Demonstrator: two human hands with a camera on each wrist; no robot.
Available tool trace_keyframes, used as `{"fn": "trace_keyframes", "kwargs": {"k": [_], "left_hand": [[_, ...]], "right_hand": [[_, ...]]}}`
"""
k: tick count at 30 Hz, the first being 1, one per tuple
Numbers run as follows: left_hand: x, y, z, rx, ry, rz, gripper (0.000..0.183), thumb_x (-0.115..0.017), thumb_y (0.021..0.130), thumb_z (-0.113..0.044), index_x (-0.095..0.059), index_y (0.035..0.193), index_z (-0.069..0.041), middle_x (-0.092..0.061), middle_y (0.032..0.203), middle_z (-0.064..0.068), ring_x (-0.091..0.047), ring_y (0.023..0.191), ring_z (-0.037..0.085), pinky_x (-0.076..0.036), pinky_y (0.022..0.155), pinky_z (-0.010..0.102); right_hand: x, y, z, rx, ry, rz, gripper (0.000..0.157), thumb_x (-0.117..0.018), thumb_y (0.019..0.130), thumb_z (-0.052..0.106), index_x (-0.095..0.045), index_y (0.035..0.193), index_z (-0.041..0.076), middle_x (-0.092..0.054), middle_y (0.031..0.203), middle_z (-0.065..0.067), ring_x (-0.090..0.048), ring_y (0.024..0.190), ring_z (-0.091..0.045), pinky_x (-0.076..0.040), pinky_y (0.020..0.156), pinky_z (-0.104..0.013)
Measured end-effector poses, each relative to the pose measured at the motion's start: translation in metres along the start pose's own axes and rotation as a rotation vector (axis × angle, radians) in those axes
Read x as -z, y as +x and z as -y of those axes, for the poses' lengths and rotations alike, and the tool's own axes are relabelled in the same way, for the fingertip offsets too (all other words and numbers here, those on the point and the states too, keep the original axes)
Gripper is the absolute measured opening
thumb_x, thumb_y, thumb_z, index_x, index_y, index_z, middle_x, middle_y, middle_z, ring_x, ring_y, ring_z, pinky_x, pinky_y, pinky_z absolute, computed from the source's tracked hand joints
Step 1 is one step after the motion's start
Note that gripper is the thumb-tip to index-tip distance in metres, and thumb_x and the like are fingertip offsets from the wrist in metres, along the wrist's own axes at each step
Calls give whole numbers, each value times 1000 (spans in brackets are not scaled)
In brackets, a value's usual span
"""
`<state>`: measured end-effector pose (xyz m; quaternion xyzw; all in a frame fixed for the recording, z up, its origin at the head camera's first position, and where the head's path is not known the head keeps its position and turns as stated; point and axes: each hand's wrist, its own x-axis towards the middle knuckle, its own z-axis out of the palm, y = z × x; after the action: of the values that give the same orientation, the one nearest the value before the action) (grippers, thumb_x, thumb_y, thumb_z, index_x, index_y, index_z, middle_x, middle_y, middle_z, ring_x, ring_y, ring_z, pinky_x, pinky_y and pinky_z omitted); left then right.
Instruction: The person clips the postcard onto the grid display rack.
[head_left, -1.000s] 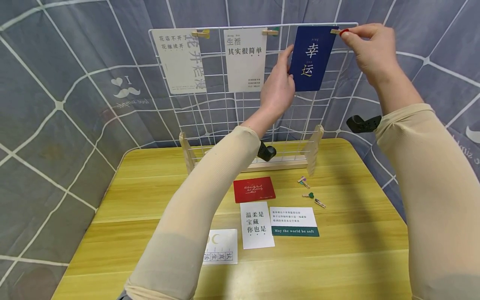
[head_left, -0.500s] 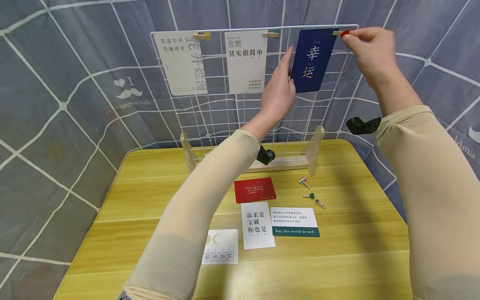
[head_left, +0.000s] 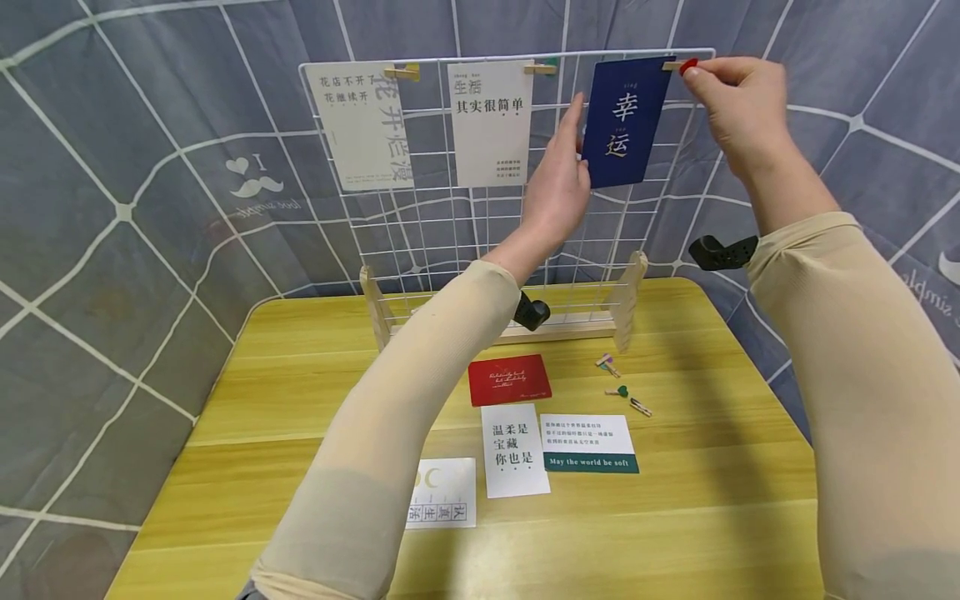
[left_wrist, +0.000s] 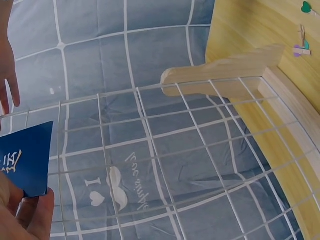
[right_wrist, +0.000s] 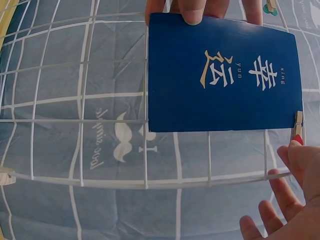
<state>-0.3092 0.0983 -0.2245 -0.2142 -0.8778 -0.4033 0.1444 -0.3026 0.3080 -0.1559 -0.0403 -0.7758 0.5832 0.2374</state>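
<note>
A dark blue card (head_left: 628, 125) with Chinese characters is held against the upper right of a white wire grid (head_left: 465, 221). My left hand (head_left: 555, 187) grips its left edge. In the right wrist view the thumb (right_wrist: 192, 11) lies on the card's front, with other fingers behind it. My right hand (head_left: 750, 108) pinches a small wooden clothespin (right_wrist: 298, 122) with a red end at the card's upper right corner. The clothespin's tip overlaps the card there. Whether it also bites the wire cannot be told.
Two pale cards, left (head_left: 363, 125) and middle (head_left: 491, 125), hang from the grid's top by clothespins. On the wooden table (head_left: 697, 517) lie a red card (head_left: 510, 380), several white cards and small clothespins (head_left: 617, 391). A wooden base (head_left: 628, 292) supports the grid.
The blue card has tilted slightly, and its lower edge sits a little lower. My left index finger points straighter up. My right hand stays at the clothespin.
</note>
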Motion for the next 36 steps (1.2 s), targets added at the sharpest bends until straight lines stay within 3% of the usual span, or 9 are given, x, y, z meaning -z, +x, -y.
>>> {"fn": "trace_keyframes", "kwargs": {"k": [5, 11, 24, 29, 36], "left_hand": [[0, 0, 2, -7, 9, -18, 73, -45, 109, -11, -5, 166, -33, -53, 139, -3, -57, 96, 12, -46, 62, 28], [2, -1, 5, -32, -5, -50, 66, -44, 109, -9, -15, 165, -29, -54, 129, -2, -54, 90, 13, -44, 66, 27], [6, -6, 21, -92, 2, -162, 56, -50, 106, -9, -33, 158, -19, -53, 127, -2, -54, 96, 10, -43, 69, 22], [10, -10, 25, -91, -15, -162, 51, -52, 106, -16, -39, 155, -19, -54, 126, -4, -55, 97, 8, -43, 67, 23], [18, -22, 34, -130, 12, -102, 50, -55, 104, -21, -42, 153, -19, -55, 127, -4, -58, 106, 8, -46, 75, 23]], "right_hand": [[-1, -1, -1, 7, 10, 5, 29, -69, 100, 24, -75, 125, 10, -58, 111, 5, -45, 103, -7, -35, 89, -22], [0, -4, -1, -8, 21, 15, 32, -69, 99, 24, -74, 127, 10, -58, 113, 5, -45, 104, -7, -35, 90, -22], [6, -9, -8, 26, 34, 1, 21, -71, 98, 21, -80, 115, 13, -59, 107, 7, -47, 98, -6, -37, 82, -21], [13, -11, -11, 23, 21, -1, 21, -71, 98, 24, -80, 114, 14, -60, 107, 9, -46, 102, -5, -35, 86, -21], [21, -17, -15, 45, -4, 3, 20, -74, 95, 27, -82, 108, 14, -60, 102, 9, -45, 102, -5, -33, 86, -23]]}}
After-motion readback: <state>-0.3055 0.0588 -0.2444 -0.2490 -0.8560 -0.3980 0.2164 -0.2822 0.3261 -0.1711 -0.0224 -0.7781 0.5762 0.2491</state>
